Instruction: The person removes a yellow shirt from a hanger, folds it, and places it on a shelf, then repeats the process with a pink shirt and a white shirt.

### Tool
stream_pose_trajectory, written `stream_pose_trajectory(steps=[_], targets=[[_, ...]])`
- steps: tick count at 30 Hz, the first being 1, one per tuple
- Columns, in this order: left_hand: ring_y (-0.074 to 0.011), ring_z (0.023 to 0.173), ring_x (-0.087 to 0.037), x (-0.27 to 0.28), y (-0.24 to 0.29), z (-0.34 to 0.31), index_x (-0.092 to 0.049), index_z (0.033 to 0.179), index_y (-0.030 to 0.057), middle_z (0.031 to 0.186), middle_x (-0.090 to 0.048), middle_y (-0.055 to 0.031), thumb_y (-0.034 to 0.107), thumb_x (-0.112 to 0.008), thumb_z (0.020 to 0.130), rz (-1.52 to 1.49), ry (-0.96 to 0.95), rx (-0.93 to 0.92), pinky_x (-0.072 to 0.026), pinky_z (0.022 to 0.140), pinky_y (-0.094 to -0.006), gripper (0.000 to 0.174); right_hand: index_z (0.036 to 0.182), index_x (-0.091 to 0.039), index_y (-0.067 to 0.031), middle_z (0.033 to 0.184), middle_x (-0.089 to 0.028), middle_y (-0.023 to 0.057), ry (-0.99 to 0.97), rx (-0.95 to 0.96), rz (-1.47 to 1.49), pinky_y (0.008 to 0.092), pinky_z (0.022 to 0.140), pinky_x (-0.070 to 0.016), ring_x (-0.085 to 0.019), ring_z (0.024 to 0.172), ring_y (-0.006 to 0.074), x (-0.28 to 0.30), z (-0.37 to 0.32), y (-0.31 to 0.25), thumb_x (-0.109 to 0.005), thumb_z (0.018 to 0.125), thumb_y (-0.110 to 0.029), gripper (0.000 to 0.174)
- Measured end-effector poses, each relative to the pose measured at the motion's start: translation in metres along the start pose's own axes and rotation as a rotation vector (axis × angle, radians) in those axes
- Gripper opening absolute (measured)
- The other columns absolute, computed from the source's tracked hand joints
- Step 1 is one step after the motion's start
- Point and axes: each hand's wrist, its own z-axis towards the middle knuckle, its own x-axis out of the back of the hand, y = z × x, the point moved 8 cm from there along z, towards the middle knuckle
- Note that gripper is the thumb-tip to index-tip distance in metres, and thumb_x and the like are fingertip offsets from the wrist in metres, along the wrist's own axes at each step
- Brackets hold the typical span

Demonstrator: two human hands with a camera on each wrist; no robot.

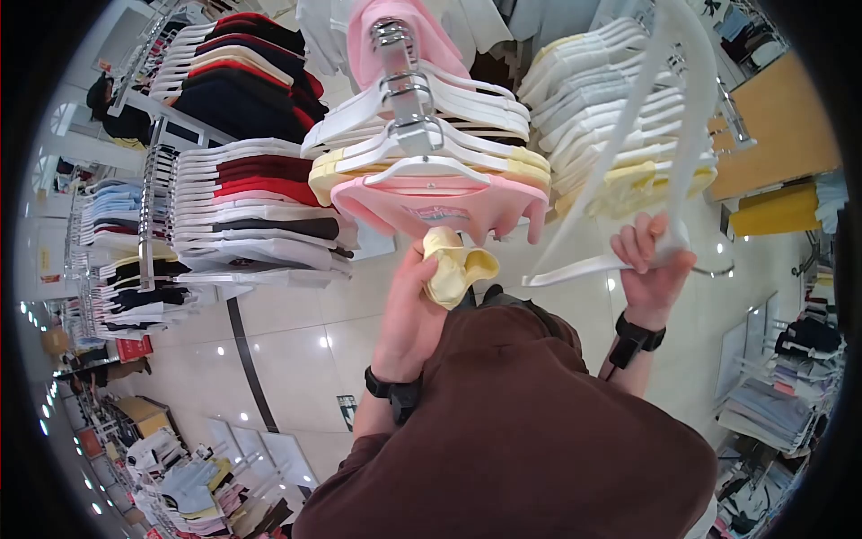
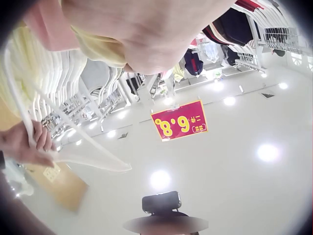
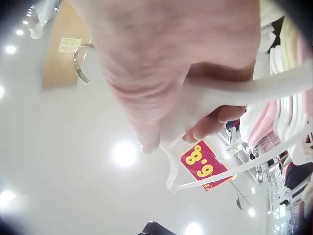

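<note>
The head camera looks down from above the dark brown fabric top (image 1: 539, 422), its wide, rounded field reaching the glossy pale tiled floor (image 1: 314, 377). The left wrist camera sits close to the bare left hand (image 2: 151, 29) and faces up toward the smooth white ceiling (image 2: 230, 181). The right wrist camera, equally near the bare right hand (image 3: 181, 54), also faces upward. Both wrist views share the red rectangular sign with yellow digits (image 2: 180, 121); all three share the white plastic hanger (image 1: 579, 269).
</note>
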Motion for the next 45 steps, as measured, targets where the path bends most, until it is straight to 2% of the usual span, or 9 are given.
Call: stream_pose_trajectory(steps=[5, 7, 11, 19, 21, 22, 26, 30, 45], targets=[[-0.0215, 0.127, -0.059, -0.041, -0.013, -0.026, -0.046, 0.141, 0.0029, 0.137, -0.058, -0.0109, 0.018, -0.054, 0.104, -0.076, -0.065, 0.068, -0.0471, 0.110, -0.0393, 0.041, 0.111, -0.063, -0.0129, 0.079, -0.047, -0.0068, -0.149, -0.031, 0.000, 0.0270, 0.068, -0.0304, -0.041, 0.065, 0.0060, -0.019, 0.008, 0.032, -0.079, 0.090, -0.059, 0.053], [-0.0323, 0.146, -0.047, -0.046, -0.016, -0.037, -0.035, 0.155, 0.0008, 0.156, -0.047, -0.0180, 0.018, -0.052, 0.101, -0.050, -0.107, 0.058, -0.0391, 0.121, -0.0498, 0.060, 0.112, -0.064, -0.0146, 0.078, -0.049, -0.0072, -0.242, -0.082, -0.028, 0.0282, 0.067, -0.0290, -0.041, 0.066, 0.0066, -0.027, 0.010, 0.042, -0.078, 0.090, -0.060, 0.052], [-0.0357, 0.148, -0.044, -0.054, -0.004, -0.059, -0.034, 0.157, 0.0002, 0.159, -0.044, -0.0199, 0.021, -0.054, 0.098, -0.147, -0.206, -0.025, -0.0354, 0.123, -0.0537, 0.066, 0.113, -0.067, -0.0134, 0.085, -0.060, -0.0040, -0.292, -0.271, 0.035, 0.0292, 0.069, -0.0340, -0.048, 0.070, 0.0098, 0.001, -0.009, 0.077, -0.082, 0.088, -0.055, 0.051], [-0.0388, 0.143, -0.049, -0.028, 0.037, -0.081, -0.033, 0.157, 0.0005, 0.153, -0.049, -0.0222, 0.022, -0.061, 0.092, -0.373, -0.307, -0.320, -0.0398, 0.121, -0.0539, 0.074, 0.113, -0.071, -0.0037, 0.096, -0.068, -0.0004, -0.285, -0.544, -0.463, 0.0270, 0.075, -0.0491, -0.062, 0.088, 0.0097, 0.044, -0.044, 0.100, -0.086, 0.087, -0.022, 0.035], [-0.0337, 0.137, -0.054, -0.006, 0.045, -0.076, -0.041, 0.148, 0.0017, 0.145, -0.055, -0.0182, 0.018, -0.059, 0.096, -0.168, 0.036, -0.388, -0.0440, 0.117, -0.0499, 0.058, 0.112, -0.071, -0.0038, 0.099, -0.069, -0.0017, -0.255, -0.582, -0.593, 0.0274, 0.076, -0.0498, -0.063, 0.089, 0.0095, 0.050, -0.045, 0.090, -0.085, 0.087, -0.021, 0.033], [-0.0235, 0.125, -0.060, -0.015, 0.050, -0.072, -0.049, 0.136, 0.0034, 0.132, -0.061, -0.0118, 0.014, -0.056, 0.102, -0.021, 0.037, -0.442, -0.0478, 0.109, -0.0410, 0.036, 0.112, -0.071, -0.0038, 0.101, -0.070, -0.0029, -0.223, -0.617, -0.726, 0.0279, 0.077, -0.0504, -0.063, 0.091, 0.0094, 0.054, -0.045, 0.084, -0.085, 0.088, -0.019, 0.031], [-0.0095, 0.107, -0.061, 0.022, 0.032, -0.040, -0.056, 0.121, 0.0042, 0.114, -0.066, -0.0034, 0.013, -0.054, 0.110, 0.289, 0.216, -0.446, -0.0475, 0.098, -0.0282, 0.014, 0.110, -0.071, -0.0047, 0.097, -0.070, -0.0034, -0.189, -0.604, -0.766, 0.0287, 0.077, -0.0506, -0.064, 0.088, 0.0089, 0.042, -0.037, 0.056, -0.083, 0.088, -0.015, 0.027], [-0.0063, 0.093, -0.058, 0.046, 0.021, -0.025, -0.058, 0.118, 0.0030, 0.102, -0.066, -0.0015, 0.016, -0.054, 0.111, 0.643, 0.380, -0.499, -0.0464, 0.087, -0.0239, 0.015, 0.106, -0.073, -0.0041, 0.092, -0.071, 0.0002, -0.311, -0.535, -0.981, 0.0293, 0.074, -0.0508, -0.064, 0.086, 0.0095, 0.032, -0.027, 0.041, -0.083, 0.086, -0.014, 0.024], [-0.0285, 0.067, -0.064, 0.008, -0.006, -0.005, -0.069, 0.114, 0.0036, 0.075, -0.064, -0.0134, 0.019, -0.065, 0.103, 1.528, 0.391, -0.479, -0.0498, 0.064, -0.0396, 0.019, 0.108, -0.073, -0.0046, 0.085, -0.071, 0.0062, -0.332, -0.494, -1.123, 0.0316, 0.072, -0.0512, -0.065, 0.078, 0.0154, 0.016, -0.014, 0.056, -0.084, 0.087, -0.021, 0.029]])
